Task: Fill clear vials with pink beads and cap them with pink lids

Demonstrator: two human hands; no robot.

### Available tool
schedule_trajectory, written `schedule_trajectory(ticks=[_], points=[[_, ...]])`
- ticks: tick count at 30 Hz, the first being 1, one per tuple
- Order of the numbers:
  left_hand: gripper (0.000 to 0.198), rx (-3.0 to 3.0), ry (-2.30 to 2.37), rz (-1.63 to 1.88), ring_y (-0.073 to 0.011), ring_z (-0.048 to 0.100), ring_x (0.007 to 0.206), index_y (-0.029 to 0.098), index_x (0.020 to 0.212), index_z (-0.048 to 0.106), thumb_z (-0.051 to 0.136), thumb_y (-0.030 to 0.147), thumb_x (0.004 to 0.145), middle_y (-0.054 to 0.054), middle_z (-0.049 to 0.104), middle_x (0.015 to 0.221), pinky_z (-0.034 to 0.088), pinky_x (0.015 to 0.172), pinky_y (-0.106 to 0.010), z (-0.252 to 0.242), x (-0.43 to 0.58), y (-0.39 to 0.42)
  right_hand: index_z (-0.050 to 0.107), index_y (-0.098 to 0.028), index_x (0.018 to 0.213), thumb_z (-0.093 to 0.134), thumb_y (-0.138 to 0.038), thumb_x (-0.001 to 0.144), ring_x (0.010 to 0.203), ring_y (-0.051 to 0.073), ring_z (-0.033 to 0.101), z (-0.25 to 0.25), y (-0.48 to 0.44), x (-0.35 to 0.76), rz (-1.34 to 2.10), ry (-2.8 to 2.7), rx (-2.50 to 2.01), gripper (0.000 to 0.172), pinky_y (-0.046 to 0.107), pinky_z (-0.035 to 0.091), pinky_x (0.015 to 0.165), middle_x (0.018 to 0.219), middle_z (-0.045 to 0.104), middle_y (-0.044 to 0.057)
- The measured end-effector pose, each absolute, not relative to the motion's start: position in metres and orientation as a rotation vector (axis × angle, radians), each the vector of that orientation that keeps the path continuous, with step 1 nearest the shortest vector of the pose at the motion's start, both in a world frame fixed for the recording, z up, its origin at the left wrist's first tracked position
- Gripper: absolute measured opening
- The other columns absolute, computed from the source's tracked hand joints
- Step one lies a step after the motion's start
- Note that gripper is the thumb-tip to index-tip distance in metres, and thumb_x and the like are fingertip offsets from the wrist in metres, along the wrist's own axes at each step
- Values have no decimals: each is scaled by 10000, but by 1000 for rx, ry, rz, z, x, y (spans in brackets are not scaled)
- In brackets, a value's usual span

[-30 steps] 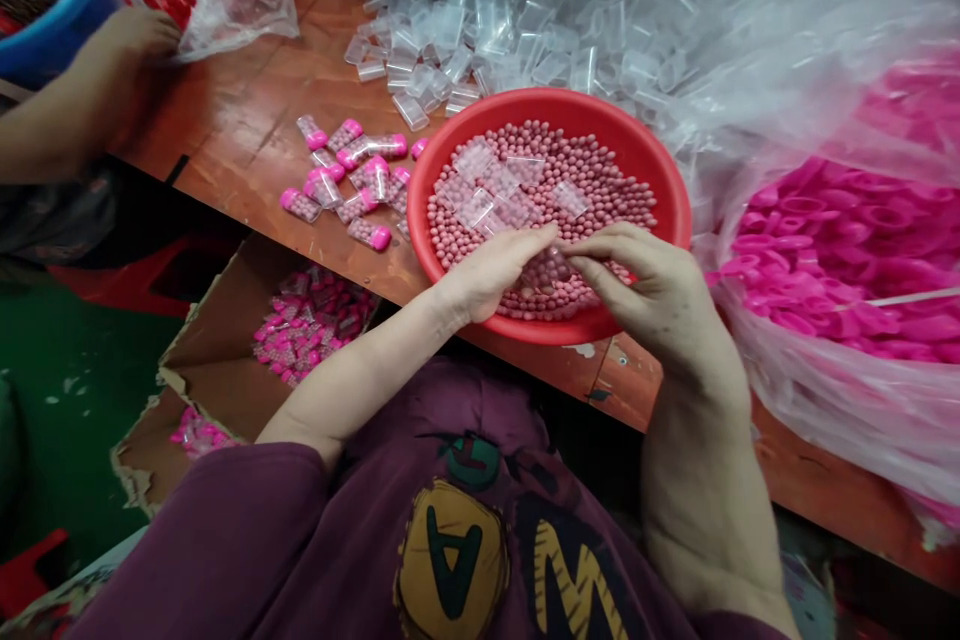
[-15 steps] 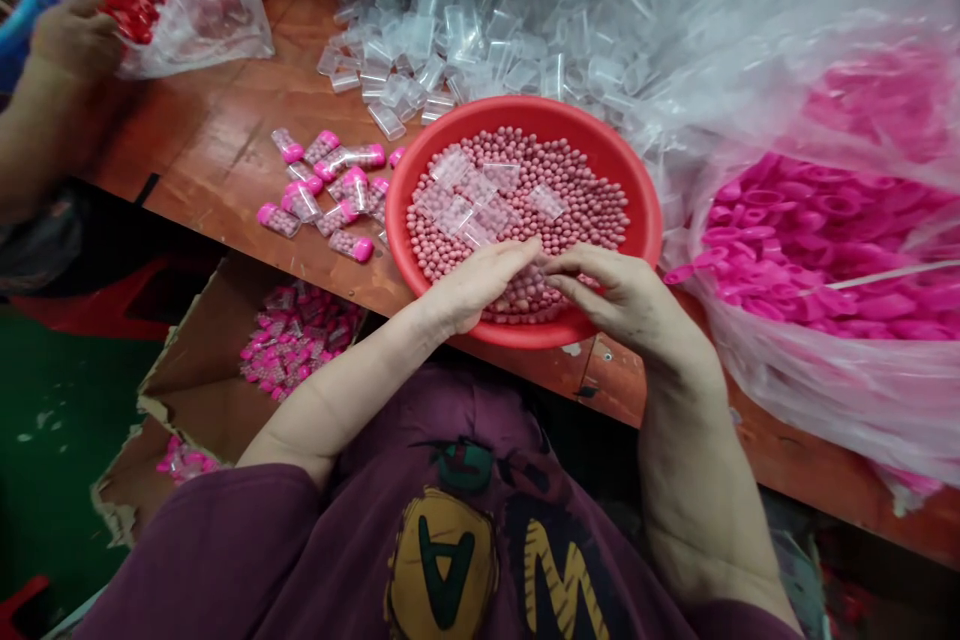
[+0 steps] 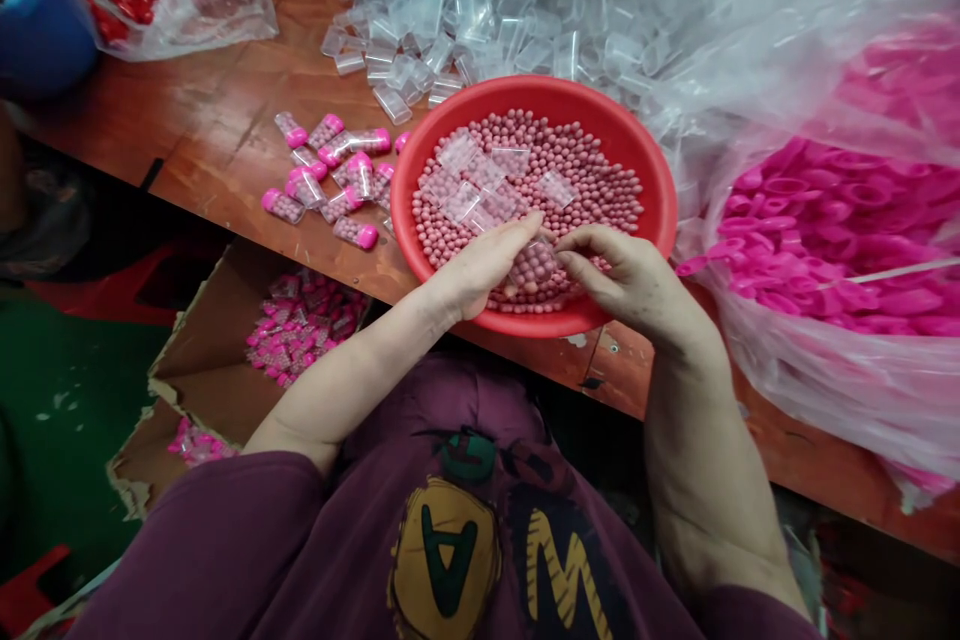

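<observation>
The worktop (image 3: 217, 100) is running aslant across the view and is carrying a heap of clear tubes (image 3: 472, 15) along its far side. At the right, a plastic bag (image 3: 832, 385) is gaping over its pink caps (image 3: 810, 220). Below the near edge, at the left, a carton (image 3: 202, 350) is holding many capped tubes. The red basin (image 3: 661, 190) is sitting between the heap and the near edge. Over its near part, the left hand (image 3: 484, 265) is clasping a tube (image 3: 534, 262), with beads showing through the clear wall. The right hand (image 3: 634, 280) is keeping thumb and forefinger close together at the tube's right end; whether they are gripping it, I cannot tell. Pink-capped tubes (image 3: 360, 178) are lying clustered just left of the basin. The pink beads (image 3: 600, 180) are covering the basin's floor, and several more tubes are resting on them.
</observation>
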State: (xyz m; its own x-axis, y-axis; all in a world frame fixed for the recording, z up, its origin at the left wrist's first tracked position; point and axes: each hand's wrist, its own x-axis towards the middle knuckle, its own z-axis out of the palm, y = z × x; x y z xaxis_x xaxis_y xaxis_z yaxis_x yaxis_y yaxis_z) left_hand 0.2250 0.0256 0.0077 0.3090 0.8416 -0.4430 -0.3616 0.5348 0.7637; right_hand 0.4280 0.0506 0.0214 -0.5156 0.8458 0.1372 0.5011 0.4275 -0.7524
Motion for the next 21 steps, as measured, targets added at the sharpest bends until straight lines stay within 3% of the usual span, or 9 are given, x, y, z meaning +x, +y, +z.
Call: schedule_trajectory(ticks=[7,11,16,21], points=[[552,469,913,912,-199,656,730,171,1090,777,773,703,945,-110,720,825,451,617,-291,6,224,27,759,-257,1014,678,-284,971,838,225,747,18,47,431,766,-2059,-1235,96,367,592,791,936,813,32],[401,387,922,899,-209,698,747,153,1150,759,631,526,1081,-118,755,850,499,606,-276,16,224,29,750,-249,1007,666,-279,970,839,240,743,20,53,438,683,-2086,-1300,97,382,585,787,935,806,48],[351,294,913,958,-179,764,804,144,1217,719,467,378,1149,-99,792,926,572,651,-237,25,221,32,737,-236,978,598,-228,980,917,293,753,17,77,438,520,-2278,-1459,139,455,606,906,979,799,99],[282,316,927,1133,-212,808,950,168,1062,726,516,350,1113,-90,812,956,655,792,-292,23,218,29,728,-126,1298,543,-213,1027,1190,412,712,4,98,410,252,-2441,-1631,339,566,609,996,1363,719,257]])
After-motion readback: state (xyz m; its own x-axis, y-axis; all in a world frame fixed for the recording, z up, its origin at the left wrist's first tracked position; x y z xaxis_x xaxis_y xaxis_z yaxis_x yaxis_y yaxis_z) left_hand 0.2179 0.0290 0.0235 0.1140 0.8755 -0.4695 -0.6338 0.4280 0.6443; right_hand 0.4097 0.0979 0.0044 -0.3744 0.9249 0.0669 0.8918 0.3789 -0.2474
